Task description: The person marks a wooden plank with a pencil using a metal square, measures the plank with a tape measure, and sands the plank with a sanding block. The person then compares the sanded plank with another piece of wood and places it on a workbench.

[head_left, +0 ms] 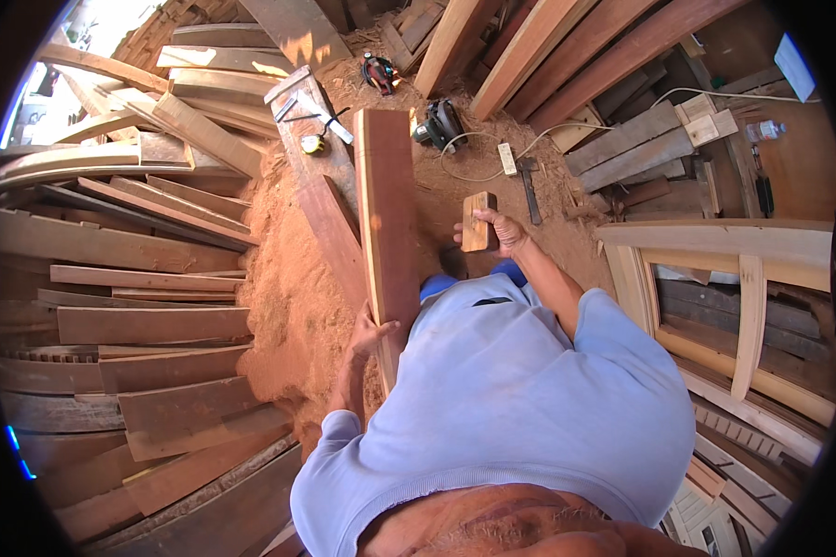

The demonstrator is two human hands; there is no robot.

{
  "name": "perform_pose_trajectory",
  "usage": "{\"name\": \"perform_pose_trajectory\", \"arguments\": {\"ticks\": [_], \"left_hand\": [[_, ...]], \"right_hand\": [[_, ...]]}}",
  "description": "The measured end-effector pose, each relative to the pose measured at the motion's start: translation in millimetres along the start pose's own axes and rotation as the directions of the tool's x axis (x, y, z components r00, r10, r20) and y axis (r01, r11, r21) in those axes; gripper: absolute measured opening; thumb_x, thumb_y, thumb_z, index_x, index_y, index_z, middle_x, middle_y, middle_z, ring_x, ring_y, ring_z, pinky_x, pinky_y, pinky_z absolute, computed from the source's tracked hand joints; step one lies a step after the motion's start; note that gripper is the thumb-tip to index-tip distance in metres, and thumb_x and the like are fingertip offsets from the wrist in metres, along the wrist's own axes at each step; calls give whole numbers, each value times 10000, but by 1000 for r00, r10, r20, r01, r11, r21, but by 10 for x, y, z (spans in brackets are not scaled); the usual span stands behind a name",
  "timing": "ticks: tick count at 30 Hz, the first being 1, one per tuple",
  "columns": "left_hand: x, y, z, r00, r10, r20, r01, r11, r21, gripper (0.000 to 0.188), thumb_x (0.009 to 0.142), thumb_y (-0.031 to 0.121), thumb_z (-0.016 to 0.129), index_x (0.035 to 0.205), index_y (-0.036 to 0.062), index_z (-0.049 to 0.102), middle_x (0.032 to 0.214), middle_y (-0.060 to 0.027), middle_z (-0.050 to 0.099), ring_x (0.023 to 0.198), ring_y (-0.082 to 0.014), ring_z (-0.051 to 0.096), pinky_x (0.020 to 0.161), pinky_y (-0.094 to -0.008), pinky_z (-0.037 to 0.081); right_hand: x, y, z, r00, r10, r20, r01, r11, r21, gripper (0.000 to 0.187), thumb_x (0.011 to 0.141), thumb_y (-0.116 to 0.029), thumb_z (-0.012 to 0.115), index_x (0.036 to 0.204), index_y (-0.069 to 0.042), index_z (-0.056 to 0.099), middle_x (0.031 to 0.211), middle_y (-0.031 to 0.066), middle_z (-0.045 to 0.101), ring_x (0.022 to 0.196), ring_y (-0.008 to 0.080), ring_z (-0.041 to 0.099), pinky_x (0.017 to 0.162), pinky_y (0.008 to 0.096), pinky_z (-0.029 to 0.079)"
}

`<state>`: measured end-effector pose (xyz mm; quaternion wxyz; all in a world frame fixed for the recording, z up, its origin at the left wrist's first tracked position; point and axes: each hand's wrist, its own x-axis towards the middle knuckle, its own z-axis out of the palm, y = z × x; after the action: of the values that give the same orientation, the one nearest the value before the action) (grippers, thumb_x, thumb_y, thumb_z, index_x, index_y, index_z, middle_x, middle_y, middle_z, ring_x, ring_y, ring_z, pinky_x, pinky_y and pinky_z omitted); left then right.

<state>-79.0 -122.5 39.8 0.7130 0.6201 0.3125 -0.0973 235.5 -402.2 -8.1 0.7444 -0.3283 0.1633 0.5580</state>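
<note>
A long reddish-brown wooden plank [390,204] with a paler left edge stands out in front of me, its near end beside my shirt. My left hand [373,332] grips it low on its left side, the thumb over the face and the other fingers partly hidden. To the right of the plank, my right hand [505,232] holds a small wooden block [478,223] with rounded corners, apart from the plank. Left of the plank lies a worn board [336,190] with a yellow tape measure [314,144] and a pale square-like tool [330,116] on it.
Sawdust [288,306] covers the floor. Stacked boards [158,325] line the left; beams [529,60] lean at the back. Ahead lie a dark power tool [441,123], a red-black one [378,74], a white socket strip [507,160] and a hammer-like tool [530,190]. A wooden frame [748,316] stands right.
</note>
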Motion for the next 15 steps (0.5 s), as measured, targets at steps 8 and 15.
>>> {"name": "perform_pose_trajectory", "arguments": {"ticks": [8,15], "left_hand": [[358,304,-122,959,-85,269,99,994,-41,941,721,63,898,1539,-9,438,1439,-114,596,1355,-227,527,1167,-379,411],[582,252,276,913,-25,406,-5,997,73,888,878,469,819,1528,-7,445,1438,-123,593,1338,-250,528,1133,-415,416]], "right_hand": [[13,-6,653,974,-114,195,102,992,69,519,963,-392,770,1369,-111,609,1270,106,719,1152,265,702,1007,486,587],[-500,-204,334,968,-247,54,237,960,152,640,943,-411,784,1434,-65,563,1349,109,679,1218,252,672,1059,465,560]]}}
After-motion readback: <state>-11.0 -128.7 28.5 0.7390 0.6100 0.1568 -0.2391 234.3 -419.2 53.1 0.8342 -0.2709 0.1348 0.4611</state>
